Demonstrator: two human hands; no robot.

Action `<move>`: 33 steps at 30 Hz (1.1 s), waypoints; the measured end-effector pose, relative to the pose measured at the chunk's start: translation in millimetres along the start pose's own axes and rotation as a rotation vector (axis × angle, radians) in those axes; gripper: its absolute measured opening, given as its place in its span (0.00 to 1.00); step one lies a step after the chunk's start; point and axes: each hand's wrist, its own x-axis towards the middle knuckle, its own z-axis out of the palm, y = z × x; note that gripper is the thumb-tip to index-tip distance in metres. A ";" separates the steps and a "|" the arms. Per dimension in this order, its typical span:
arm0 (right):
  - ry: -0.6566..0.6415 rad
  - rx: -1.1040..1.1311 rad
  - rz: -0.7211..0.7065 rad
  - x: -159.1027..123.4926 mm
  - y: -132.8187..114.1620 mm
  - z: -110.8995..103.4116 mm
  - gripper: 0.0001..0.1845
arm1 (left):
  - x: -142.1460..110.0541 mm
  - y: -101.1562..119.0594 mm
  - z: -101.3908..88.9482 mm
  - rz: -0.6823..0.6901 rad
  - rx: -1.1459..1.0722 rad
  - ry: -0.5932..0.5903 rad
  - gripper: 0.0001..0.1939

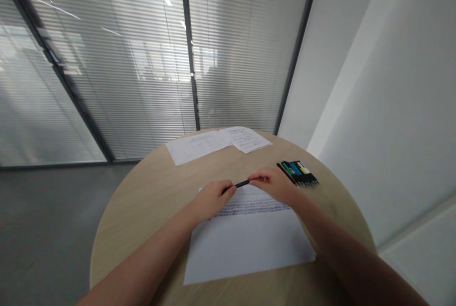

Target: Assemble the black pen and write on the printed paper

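A slim black pen is held level between my two hands, above the top part of a large white sheet of paper. My left hand grips one end of it, fingers closed. At the other end, my right hand pinches it between thumb and fingertips. Rows of dark purple-blue handwriting cross the upper part of the sheet, and the lower part is blank. My hands and forearms cover some of the sheet's edges. Whether the pen is capped I cannot tell.
A row of several pens with green, blue, yellow and white parts lies right of my right hand. Printed papers lie at the far edge of the round wooden table. Behind stands a glass partition with blinds; a white wall is close on the right.
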 end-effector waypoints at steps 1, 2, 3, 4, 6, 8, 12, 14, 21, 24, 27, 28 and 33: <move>-0.013 -0.021 0.030 -0.1 1.2 1.6 0.13 | 0.2 -0.3 0.0 0.001 0.004 0.002 0.19; -0.023 -0.043 0.058 -0.3 2.5 2.9 0.18 | 0.4 -0.5 -0.1 0.004 0.005 0.002 0.19; -0.021 -0.060 0.080 -0.4 3.9 3.6 0.23 | 0.5 -0.5 -0.2 0.008 0.004 0.000 0.19; -0.008 -0.063 0.095 -0.6 5.2 3.8 0.26 | 0.7 -0.4 -0.4 0.010 0.000 -0.002 0.19; 0.024 0.009 0.108 -0.8 7.5 2.6 0.24 | 0.7 -0.1 -0.8 0.008 -0.012 -0.001 0.19; 0.016 0.127 0.096 -1.1 8.6 0.3 0.17 | 0.7 0.2 -1.4 -0.003 -0.018 -0.002 0.19; -0.043 0.201 0.049 -1.0 8.3 -1.6 0.14 | 0.6 0.5 -2.0 -0.024 -0.011 0.001 0.19; -0.059 0.202 0.052 -0.7 7.9 -0.4 0.10 | 0.7 0.3 -1.9 -0.011 -0.003 0.001 0.18; -0.072 0.141 0.045 -1.0 7.9 0.7 0.11 | 0.7 -1.5 -1.8 0.015 0.031 -0.013 0.19; -0.081 0.026 0.076 -1.8 7.1 -0.5 0.13 | 1.0 -1.4 -1.2 0.029 0.032 -0.016 0.19; -0.080 -0.037 0.144 -2.7 7.2 -0.9 0.28 | 1.6 -1.1 -0.5 0.035 0.025 -0.012 0.19; -0.079 -0.004 0.154 -2.9 7.7 -0.9 0.29 | 1.7 -1.2 -0.3 0.031 0.021 -0.011 0.19; -0.086 0.223 0.087 -2.8 11.8 0.2 0.14 | 1.6 -2.2 -0.5 0.000 0.010 -0.006 0.19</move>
